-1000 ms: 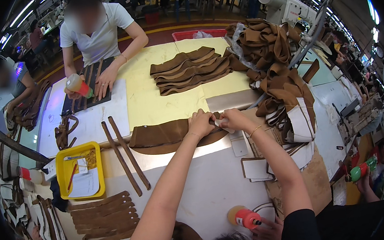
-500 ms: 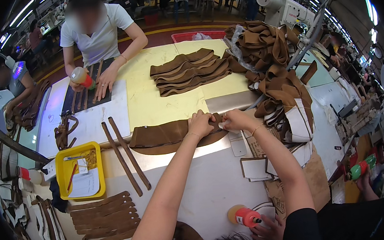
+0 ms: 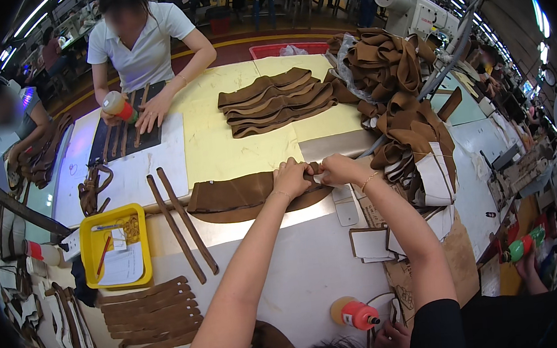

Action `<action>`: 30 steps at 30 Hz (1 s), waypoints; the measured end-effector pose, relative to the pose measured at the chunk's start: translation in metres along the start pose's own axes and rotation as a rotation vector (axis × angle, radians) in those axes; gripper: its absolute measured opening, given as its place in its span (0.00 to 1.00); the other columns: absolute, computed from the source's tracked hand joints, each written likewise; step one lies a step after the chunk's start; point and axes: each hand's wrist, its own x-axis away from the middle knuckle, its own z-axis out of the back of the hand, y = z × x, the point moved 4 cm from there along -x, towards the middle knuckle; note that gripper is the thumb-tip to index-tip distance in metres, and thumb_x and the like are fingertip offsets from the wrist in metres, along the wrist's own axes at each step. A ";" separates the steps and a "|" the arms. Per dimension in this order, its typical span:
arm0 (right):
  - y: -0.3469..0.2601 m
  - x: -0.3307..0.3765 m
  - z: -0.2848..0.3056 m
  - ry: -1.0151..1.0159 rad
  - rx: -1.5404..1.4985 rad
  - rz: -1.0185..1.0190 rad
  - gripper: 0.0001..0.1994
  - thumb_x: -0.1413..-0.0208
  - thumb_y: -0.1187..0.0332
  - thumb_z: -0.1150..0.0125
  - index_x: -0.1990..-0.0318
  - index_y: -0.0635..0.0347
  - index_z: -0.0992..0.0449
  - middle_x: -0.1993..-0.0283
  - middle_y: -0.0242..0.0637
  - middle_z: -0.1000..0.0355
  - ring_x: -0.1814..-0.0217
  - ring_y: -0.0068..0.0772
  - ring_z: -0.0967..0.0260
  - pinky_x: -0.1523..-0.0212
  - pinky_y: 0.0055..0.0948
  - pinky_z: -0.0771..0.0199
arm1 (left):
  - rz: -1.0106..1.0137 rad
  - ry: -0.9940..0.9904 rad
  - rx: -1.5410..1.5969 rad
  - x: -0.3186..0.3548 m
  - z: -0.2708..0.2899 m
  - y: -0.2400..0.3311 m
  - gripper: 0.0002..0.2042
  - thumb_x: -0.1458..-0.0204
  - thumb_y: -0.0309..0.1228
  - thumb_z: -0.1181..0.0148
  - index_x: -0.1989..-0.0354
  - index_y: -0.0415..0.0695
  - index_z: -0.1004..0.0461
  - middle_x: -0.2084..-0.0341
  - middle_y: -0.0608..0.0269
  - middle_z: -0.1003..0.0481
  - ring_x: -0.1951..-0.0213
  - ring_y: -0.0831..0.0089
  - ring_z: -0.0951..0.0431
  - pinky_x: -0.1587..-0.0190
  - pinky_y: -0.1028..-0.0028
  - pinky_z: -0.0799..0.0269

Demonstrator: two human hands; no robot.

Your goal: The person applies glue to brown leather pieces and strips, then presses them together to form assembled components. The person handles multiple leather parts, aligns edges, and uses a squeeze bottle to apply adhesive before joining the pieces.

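A long, curved brown leather-like piece (image 3: 231, 197) lies across the metal strip in the middle of the table. Over its right part, my left hand (image 3: 291, 178) pinches the upper edge with bent fingers. My right hand (image 3: 340, 170) is closed on the right end of the same piece, close beside the left fingertips. A small white bit (image 3: 320, 179) shows under the right fingers; whether it is loose or attached I cannot tell. The fingers hide the exact spot where both grip.
Left stand two brown strips (image 3: 185, 222), a yellow tray (image 3: 146, 265) and several short strips (image 3: 152, 317). Stacked brown pieces (image 3: 272, 105) lie beyond. Right are a brown heap (image 3: 391, 64) and white cards (image 3: 369, 244). A co-worker's hand (image 3: 392, 341) is near a glue-like bottle (image 3: 355, 314); another person works opposite.
My right hand has shifted slightly up, covering more of the piece's right end; my left hand stays put. The co-worker's hand at the bottom has drawn away from the bottle.
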 end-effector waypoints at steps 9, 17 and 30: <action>0.004 -0.010 -0.009 -0.012 0.049 0.013 0.17 0.58 0.61 0.33 0.61 0.59 0.20 0.65 0.47 0.24 0.61 0.48 0.26 0.56 0.37 0.28 | -0.014 0.000 -0.009 0.000 0.000 0.002 0.15 0.59 0.36 0.34 0.59 0.60 0.23 0.54 0.63 0.33 0.46 0.61 0.35 0.43 0.61 0.43; -0.007 -0.013 -0.001 -0.085 0.095 -0.005 0.17 0.59 0.61 0.35 0.60 0.57 0.20 0.64 0.46 0.23 0.59 0.47 0.26 0.55 0.37 0.27 | 0.002 0.021 -0.012 -0.001 -0.001 0.000 0.14 0.59 0.35 0.34 0.61 0.60 0.23 0.54 0.63 0.33 0.47 0.61 0.35 0.43 0.63 0.43; 0.001 -0.008 -0.001 -0.096 0.033 -0.021 0.19 0.58 0.59 0.33 0.59 0.60 0.21 0.61 0.47 0.23 0.58 0.47 0.26 0.54 0.36 0.28 | -0.006 -0.007 0.002 -0.002 0.001 0.001 0.14 0.61 0.34 0.34 0.61 0.59 0.23 0.54 0.62 0.33 0.46 0.61 0.35 0.43 0.62 0.43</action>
